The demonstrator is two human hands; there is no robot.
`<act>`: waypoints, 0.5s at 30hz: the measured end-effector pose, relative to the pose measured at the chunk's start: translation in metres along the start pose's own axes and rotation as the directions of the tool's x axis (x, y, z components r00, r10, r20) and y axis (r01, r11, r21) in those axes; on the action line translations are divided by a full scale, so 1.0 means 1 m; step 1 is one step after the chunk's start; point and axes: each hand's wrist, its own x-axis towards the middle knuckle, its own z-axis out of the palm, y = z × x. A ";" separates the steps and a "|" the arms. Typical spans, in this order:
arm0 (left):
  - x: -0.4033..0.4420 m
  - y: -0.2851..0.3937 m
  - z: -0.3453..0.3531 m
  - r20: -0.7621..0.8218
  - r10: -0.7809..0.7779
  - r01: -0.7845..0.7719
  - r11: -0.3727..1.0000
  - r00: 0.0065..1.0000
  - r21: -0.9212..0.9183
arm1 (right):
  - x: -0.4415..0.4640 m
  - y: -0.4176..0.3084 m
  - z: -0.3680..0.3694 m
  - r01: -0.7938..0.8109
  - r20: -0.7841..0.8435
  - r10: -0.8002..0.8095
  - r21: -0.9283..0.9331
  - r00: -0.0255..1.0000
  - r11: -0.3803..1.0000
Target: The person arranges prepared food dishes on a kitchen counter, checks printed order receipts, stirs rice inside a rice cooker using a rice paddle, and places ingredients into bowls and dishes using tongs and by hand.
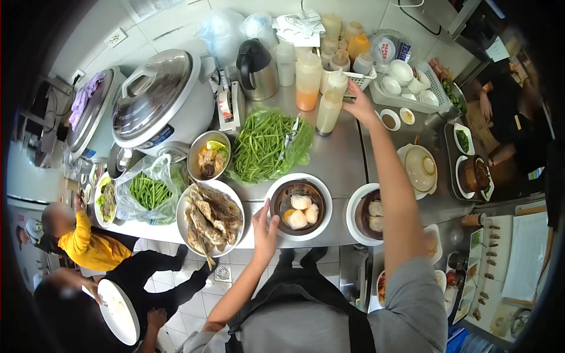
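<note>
My left hand (264, 234) has its fingers stretched out, touching the left rim of a white plate (325, 219). On that plate sits a round dark steamer basket (286, 226) with several pale dumplings (301, 202) in it. My right hand (361, 107) reaches to the back of the counter, thumb and fingers apart, at the right side of some squeeze bottles. Nearest to it are a squeeze bottle of pale sauce (328, 113) and a white-topped one (337, 80) behind; any contact is hard to make out. A squeeze bottle of orange sauce (307, 88) stands to their left.
Around the plate are green beans (265, 144) in a bag, a plate of fried fish (209, 219), another plated steamer (357, 215) and a lidded pot (419, 166). A large cooker (162, 106) stands left. Co-workers (97, 241) are at left and right.
</note>
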 end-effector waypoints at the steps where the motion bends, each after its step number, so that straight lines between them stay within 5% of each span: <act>1: 0.000 0.004 -0.002 0.008 -0.019 0.019 1.000 1.000 0.002 | 0.014 0.005 0.001 -0.012 0.084 0.014 -0.020 0.996 1.000; 5: 0.007 0.003 -0.003 0.077 -0.079 0.086 0.991 0.994 -0.102 | 0.027 0.020 0.011 -0.065 0.115 0.069 -0.038 0.991 0.997; 9: 0.024 0.007 0.002 0.129 -0.051 0.060 0.996 0.990 -0.073 | 0.016 0.037 0.001 0.009 -0.045 0.002 0.244 0.999 0.970; 13: 0.044 0.011 0.013 0.197 -0.026 0.052 0.991 0.980 -0.125 | -0.063 -0.063 -0.080 -0.028 -0.138 0.085 0.368 0.987 0.930; 15: 0.054 0.015 0.019 0.242 -0.062 0.103 0.982 0.968 -0.160 | -0.110 -0.100 -0.115 -0.097 -0.186 0.142 0.233 0.972 0.968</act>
